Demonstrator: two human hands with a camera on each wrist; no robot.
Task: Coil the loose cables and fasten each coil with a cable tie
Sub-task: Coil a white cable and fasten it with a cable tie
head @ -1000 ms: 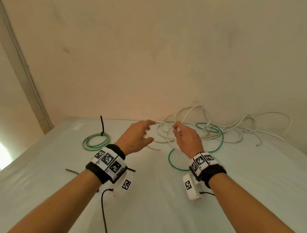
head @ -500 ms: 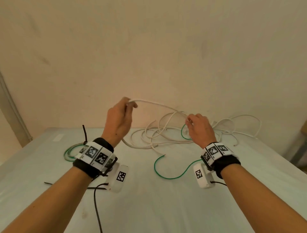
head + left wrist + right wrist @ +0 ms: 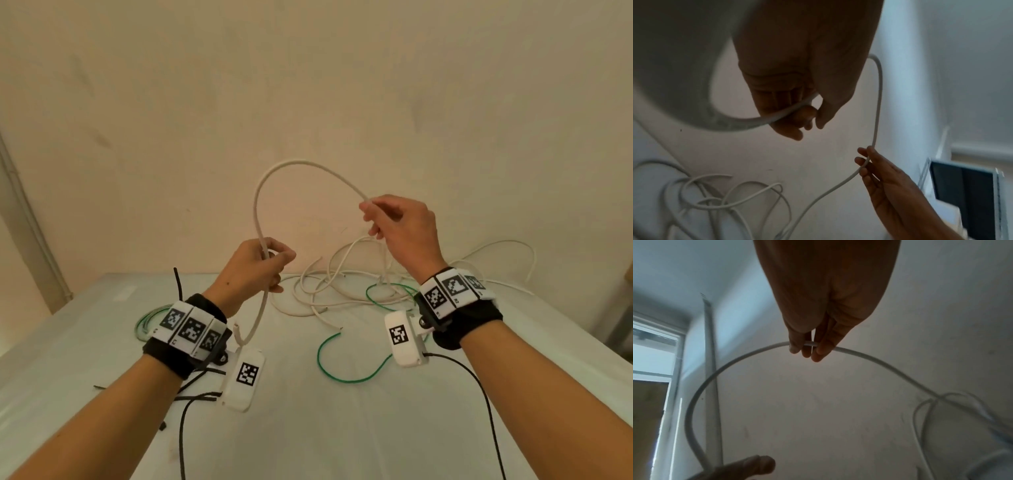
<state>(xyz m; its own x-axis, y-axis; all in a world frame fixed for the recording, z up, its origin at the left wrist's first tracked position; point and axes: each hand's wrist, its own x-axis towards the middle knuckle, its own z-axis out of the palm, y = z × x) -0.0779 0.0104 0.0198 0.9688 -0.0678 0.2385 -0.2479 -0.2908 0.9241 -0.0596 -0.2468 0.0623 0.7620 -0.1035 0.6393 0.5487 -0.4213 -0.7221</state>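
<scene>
Right hand [image 3: 404, 233] risen, white cable [image 3: 294, 164] arched, pinched between both hands' fingers [image 3: 795, 347]

Table [image 3: 342, 428] — tangled cables [image 3: 329, 294], black ties [image 3: 197, 397]

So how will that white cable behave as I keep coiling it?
Probably springy: the white cable holds a self-supporting arch between the left hand and right hand. It may snag, since its tail runs into the tangled pile.

left hand [image 3: 797, 68] gripping white cable [image 3: 878, 100], right hand [image 3: 885, 183] pinching it
</scene>
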